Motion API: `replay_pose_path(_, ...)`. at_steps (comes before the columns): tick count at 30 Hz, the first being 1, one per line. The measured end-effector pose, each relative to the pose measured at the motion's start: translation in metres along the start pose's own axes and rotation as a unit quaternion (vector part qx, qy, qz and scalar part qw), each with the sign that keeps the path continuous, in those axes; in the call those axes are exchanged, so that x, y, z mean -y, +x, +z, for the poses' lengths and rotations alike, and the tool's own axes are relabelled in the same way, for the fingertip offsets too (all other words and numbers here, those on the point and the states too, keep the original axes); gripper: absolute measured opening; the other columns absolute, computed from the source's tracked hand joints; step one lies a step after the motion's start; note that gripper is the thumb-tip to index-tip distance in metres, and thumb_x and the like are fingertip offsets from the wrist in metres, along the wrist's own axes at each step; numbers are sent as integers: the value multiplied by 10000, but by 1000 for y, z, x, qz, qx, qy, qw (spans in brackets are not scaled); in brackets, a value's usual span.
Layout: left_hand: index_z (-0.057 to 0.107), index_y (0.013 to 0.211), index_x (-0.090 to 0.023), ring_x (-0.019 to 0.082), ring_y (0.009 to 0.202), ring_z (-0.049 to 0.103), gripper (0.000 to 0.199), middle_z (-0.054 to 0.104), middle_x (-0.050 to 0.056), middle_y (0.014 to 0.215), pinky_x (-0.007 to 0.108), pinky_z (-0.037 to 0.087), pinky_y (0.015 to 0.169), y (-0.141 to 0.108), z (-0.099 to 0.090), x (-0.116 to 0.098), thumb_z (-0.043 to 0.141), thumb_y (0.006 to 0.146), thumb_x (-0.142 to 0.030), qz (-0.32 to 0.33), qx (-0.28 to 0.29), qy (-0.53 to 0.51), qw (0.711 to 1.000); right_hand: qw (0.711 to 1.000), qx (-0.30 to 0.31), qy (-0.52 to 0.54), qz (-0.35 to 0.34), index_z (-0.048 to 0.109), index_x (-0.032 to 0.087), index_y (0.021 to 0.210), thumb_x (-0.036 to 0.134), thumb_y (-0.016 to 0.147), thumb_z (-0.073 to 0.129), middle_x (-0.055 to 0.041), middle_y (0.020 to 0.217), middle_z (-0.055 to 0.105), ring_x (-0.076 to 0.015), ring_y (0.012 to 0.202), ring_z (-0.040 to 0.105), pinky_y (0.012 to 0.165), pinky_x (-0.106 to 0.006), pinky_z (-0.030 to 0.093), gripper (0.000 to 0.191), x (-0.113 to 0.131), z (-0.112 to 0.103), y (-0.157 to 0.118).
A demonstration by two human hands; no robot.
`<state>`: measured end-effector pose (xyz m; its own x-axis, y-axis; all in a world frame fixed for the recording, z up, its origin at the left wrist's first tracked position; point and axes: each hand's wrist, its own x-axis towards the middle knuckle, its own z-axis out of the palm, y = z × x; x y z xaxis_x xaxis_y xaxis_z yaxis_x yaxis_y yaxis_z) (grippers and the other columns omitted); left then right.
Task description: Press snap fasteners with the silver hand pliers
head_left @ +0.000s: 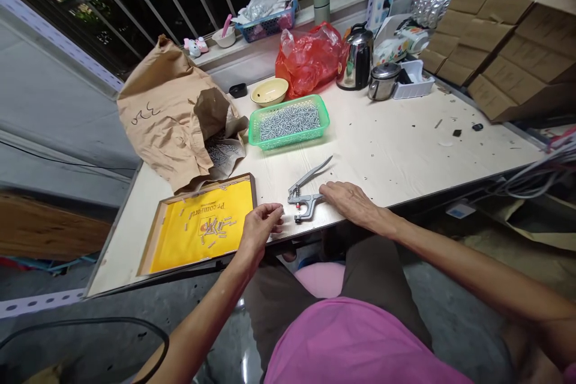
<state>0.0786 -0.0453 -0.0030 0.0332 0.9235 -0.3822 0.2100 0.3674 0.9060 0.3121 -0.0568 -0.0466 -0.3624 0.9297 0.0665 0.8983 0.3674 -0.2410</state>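
Observation:
Snap-fastener pliers (308,199) with grey metal handles lie near the front edge of the table, their handles spread apart. My right hand (347,199) is closed around the end of the lower handle. Just left of the jaws, my left hand (261,225) has thumb and fingertips pressed together; whatever is between them is too small to make out. Beside that hand lies a shallow tray (253,191) with a yellow lining (175,246), and small metal pins (215,227) are scattered on it. Behind the pliers, a green basket (289,143) holds many similar metal pieces.
A brown paper bag (166,120) spills metal pieces at the left. Along the back are a cream bowl (270,92), a red plastic bag (310,60), a kettle (357,57) and a metal pot (383,82). Cardboard boxes (508,36) are stacked at the right.

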Motion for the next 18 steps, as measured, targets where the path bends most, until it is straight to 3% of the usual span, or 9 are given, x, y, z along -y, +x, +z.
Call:
replay_pose_path(7, 642, 755, -98, 38, 426, 431, 394, 575, -6, 601, 152, 299, 348, 20, 14, 12, 789, 549, -400, -82, 49, 5, 995, 999, 10, -24, -21, 535, 188, 966, 134, 918, 423, -48, 921, 552, -166, 785, 466, 659, -293, 271, 133, 0, 13, -3)
replay_pose_path(12, 642, 740, -80, 13, 350, 340, 351, 516, -35, 503, 157, 210, 324, 28, 17, 16, 793, 575, -350, -166, 114, -4, 980, 997, -27, -63, -21, 577, 188, 918, 147, 904, 468, -66, 940, 546, -200, 870, 435, 691, -316, 273, 117, 1, 12, -3)
replay_pose_path(18, 624, 711, -87, 8, 319, 316, 286, 506, -47, 469, 172, 178, 329, 27, 21, 14, 787, 615, -301, -200, 106, 27, 974, 996, -41, -75, -18, 599, 186, 870, 195, 917, 469, -72, 914, 548, -216, 888, 412, 689, -330, 267, 139, 0, 17, 0)
